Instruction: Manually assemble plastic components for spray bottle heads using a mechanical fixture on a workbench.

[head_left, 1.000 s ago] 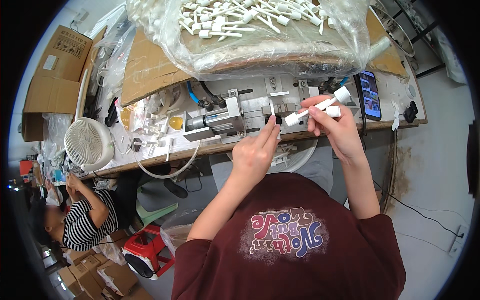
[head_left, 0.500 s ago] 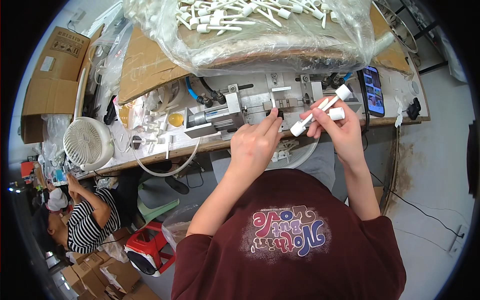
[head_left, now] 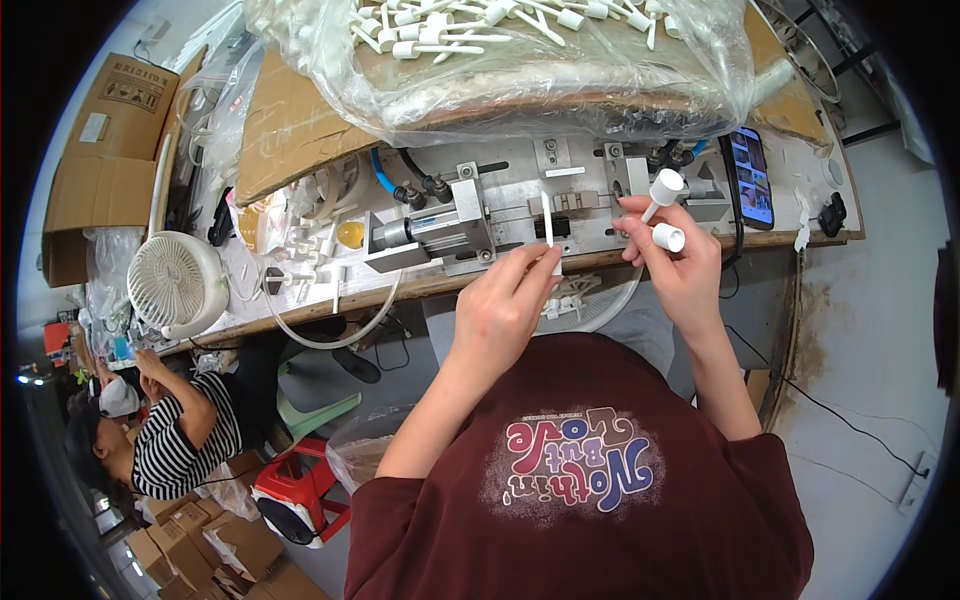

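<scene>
My left hand [head_left: 508, 305] pinches a slim white stick [head_left: 547, 218] between thumb and fingertips, its tip pointing away from me. The stick is in front of the metal clamping fixture [head_left: 575, 203] on the bench; its lower end is partly hidden by my fingers. My right hand [head_left: 682, 265] is closed around white capped sticks, at the fixture's right side. Two round white caps show there, an upper cap [head_left: 668, 185] with part of its stem and a lower cap [head_left: 668, 237]. My fingers hide the rest of these pieces.
Many white capped sticks [head_left: 480, 30] lie on clear plastic at the back. A pneumatic cylinder [head_left: 425, 232] flanks the fixture on the left. A phone [head_left: 750, 180] stands at right, a white fan [head_left: 178, 285] at left. Another person [head_left: 185, 430] in stripes sits at lower left.
My left hand has drawn back slightly toward me, and more of its stick shows. My right hand has turned the capped sticks; a third cap, seen earlier at their near end, no longer shows.
</scene>
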`<state>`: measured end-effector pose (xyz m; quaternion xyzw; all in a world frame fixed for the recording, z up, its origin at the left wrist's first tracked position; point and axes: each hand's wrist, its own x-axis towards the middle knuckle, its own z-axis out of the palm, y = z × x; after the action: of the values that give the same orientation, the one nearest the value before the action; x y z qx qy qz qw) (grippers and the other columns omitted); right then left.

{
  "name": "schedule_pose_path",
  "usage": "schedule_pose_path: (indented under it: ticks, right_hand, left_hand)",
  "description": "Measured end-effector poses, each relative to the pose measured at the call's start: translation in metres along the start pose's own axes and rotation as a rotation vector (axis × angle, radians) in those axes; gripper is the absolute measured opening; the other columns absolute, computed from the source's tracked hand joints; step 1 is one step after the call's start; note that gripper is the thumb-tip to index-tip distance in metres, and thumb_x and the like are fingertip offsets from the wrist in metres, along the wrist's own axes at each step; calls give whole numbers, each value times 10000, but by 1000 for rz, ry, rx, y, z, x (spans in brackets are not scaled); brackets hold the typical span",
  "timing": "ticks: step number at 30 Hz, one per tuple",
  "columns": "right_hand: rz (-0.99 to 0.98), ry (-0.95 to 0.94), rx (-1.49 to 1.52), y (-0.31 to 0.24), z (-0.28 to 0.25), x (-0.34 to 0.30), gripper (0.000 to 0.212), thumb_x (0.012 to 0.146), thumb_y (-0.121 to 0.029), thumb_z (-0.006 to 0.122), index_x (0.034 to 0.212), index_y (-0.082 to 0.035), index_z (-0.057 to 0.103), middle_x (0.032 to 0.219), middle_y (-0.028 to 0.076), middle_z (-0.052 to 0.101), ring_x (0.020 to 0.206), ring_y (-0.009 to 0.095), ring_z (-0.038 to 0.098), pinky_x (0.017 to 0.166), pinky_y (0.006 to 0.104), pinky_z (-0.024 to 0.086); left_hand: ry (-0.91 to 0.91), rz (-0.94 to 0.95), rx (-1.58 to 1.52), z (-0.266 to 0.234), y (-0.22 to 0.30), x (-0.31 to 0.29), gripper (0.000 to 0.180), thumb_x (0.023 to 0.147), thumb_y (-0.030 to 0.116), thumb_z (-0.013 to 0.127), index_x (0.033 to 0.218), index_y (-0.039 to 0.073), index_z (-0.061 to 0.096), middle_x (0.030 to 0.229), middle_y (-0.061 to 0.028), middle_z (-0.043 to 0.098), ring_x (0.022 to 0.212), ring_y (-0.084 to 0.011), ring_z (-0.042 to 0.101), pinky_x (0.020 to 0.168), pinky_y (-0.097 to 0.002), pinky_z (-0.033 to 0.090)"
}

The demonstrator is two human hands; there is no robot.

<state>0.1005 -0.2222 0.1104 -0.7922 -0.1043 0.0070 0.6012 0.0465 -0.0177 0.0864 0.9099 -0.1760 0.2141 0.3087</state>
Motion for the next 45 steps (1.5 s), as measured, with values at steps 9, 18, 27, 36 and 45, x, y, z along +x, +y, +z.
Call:
schedule_pose_path:
  ticks: [9, 18, 27, 36, 45]
  right_hand:
    - [-317, 107, -359, 10, 3, -8, 207, 880, 13, 676, 1087, 1, 681, 937, 103, 738, 776, 152, 698, 688, 279, 548]
    - [-785, 57, -609, 15, -6, 0, 334, 687, -7, 691, 1019, 29, 691, 984, 154, 700, 760, 272, 676, 632, 324, 549]
    - [-806, 154, -566, 15, 4, 4, 375, 714, -1, 713, 1083, 57, 683, 1120, 189, 689, 916, 297, 700, 738, 335, 577]
    - [-613, 91, -346, -4, -1, -2, 531, 764, -70, 784, 1238, 75, 594, 1313, 243, 592, 1181, 345, 616, 1006, 403, 487]
    - [-533, 20, -378, 2, 7, -7, 330, 727, -18, 780, 1032, -8, 655, 1314, 184, 597, 1033, 300, 663, 856, 364, 542]
  left_hand:
    - [-79, 64, 249, 15, -7, 13, 296, 751, 148, 788, 1023, 51, 726, 1178, -64, 705, 634, -173, 658, 552, -282, 476]
    - [-149, -165, -321, -7, 6, 21, 362, 737, 104, 810, 1083, 45, 721, 1077, -85, 716, 739, -210, 684, 670, -313, 541]
    - [-53, -190, -439, -23, 18, 10, 296, 748, 36, 810, 1033, 23, 732, 1051, -80, 684, 788, -162, 702, 681, -280, 579]
    - [-25, 47, 219, 20, -6, 6, 280, 761, 133, 788, 1024, 52, 736, 1176, -86, 705, 700, -168, 688, 574, -287, 504]
    - [-145, 90, 228, 7, -8, 23, 279, 732, 154, 799, 984, 56, 731, 1116, -68, 720, 616, -180, 655, 573, -290, 497]
